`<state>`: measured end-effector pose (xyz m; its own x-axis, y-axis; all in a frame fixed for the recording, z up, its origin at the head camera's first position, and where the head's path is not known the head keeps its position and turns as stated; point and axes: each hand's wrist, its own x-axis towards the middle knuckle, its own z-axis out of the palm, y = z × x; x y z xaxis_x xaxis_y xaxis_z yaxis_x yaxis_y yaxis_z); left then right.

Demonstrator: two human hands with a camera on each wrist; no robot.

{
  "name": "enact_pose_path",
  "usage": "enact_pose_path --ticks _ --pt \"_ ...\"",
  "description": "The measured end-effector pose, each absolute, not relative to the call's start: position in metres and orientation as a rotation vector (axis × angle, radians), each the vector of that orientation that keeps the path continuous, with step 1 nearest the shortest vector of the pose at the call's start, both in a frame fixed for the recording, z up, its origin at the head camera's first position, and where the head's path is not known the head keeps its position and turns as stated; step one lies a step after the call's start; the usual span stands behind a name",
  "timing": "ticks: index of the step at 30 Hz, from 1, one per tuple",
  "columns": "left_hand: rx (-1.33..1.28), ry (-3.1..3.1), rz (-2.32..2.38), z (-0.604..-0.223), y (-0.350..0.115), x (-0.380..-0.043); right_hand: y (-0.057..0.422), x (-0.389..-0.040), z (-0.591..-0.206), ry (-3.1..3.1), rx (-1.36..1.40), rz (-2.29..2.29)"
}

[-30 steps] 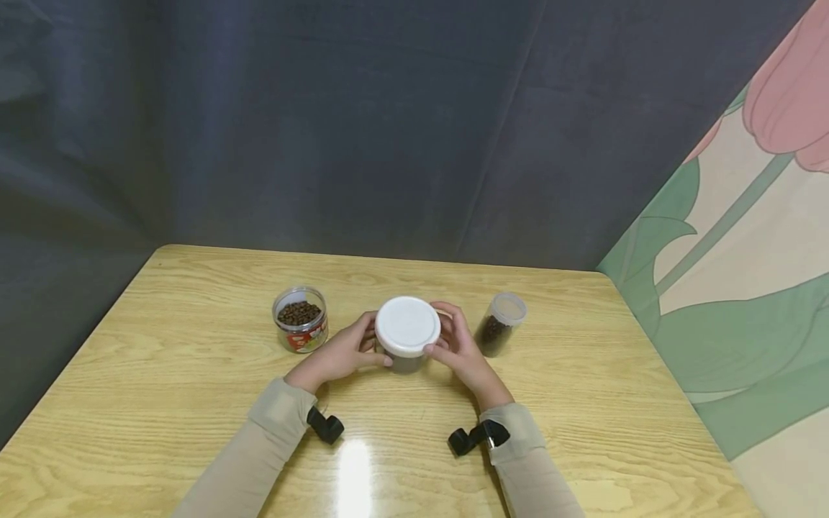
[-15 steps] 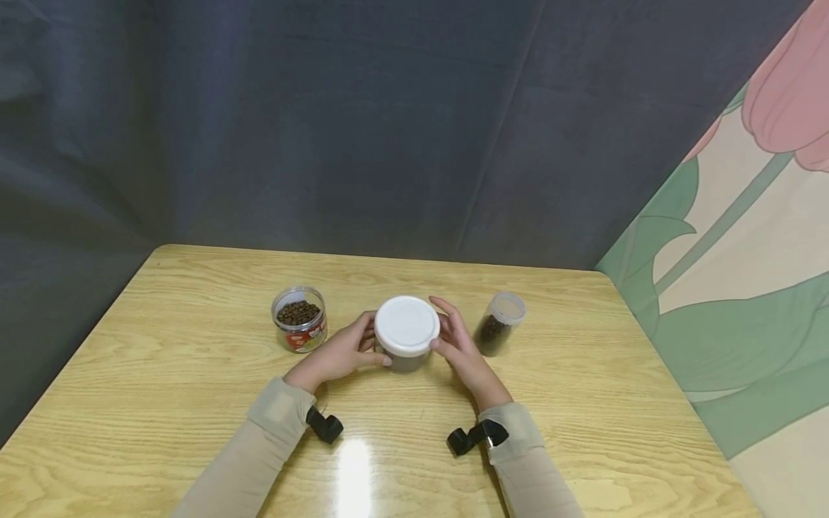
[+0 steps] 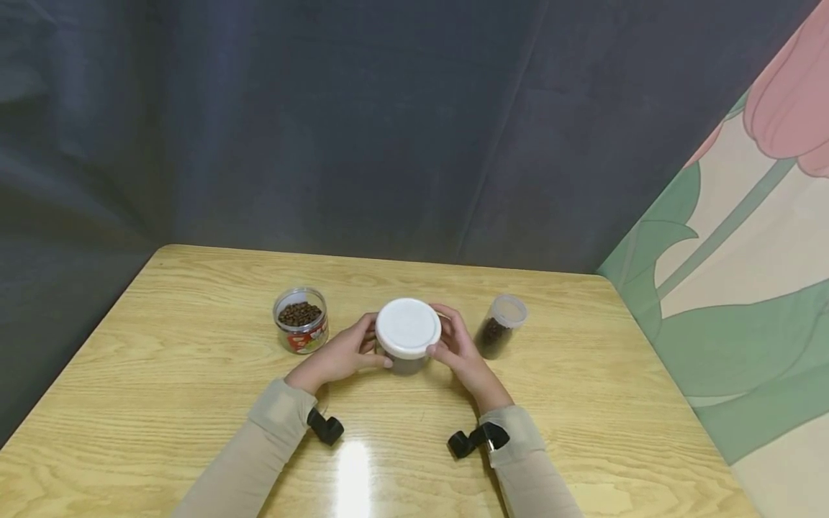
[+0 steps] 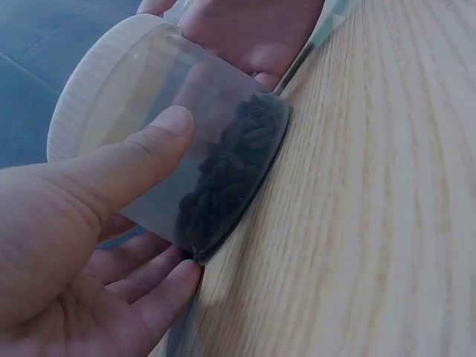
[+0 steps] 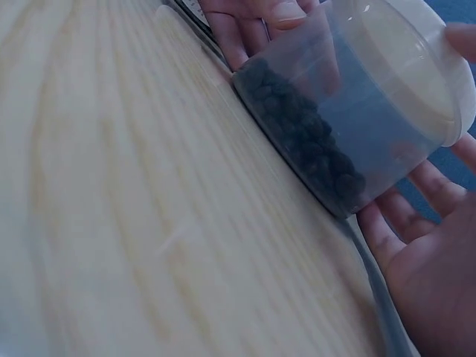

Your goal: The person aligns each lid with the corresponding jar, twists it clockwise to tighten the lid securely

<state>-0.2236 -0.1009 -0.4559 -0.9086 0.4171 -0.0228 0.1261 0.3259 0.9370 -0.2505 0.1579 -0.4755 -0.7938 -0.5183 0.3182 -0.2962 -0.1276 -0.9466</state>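
A clear round container (image 3: pixel 406 365) with a white lid (image 3: pixel 408 326) stands upright on the wooden table (image 3: pixel 583 403), dark bean-like pieces (image 4: pixel 236 160) filling its lower part. Seen from it in the head view, the left hand (image 3: pixel 345 352) is between eight and nine o'clock, part-curled round the clear wall, thumb against its near side. The right hand (image 3: pixel 463 354), about four o'clock, is also part-curled round the container, thumb at the lid's rim. An open tub (image 3: pixel 309 338) of brown pellets (image 3: pixel 299 313) stands at nine o'clock, a taller jar (image 3: pixel 497 334) at three.
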Motion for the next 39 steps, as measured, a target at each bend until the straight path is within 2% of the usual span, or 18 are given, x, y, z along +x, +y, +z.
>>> enact_pose_path --ticks 9,39 --pt "0.503 2.334 1.613 -0.456 -0.1 -0.223 0.158 -0.25 -0.478 1.885 -0.872 -2.101" --pt "0.527 2.313 1.659 -0.46 -0.1 -0.223 0.162 -0.255 -0.487 1.783 -0.929 -2.136"
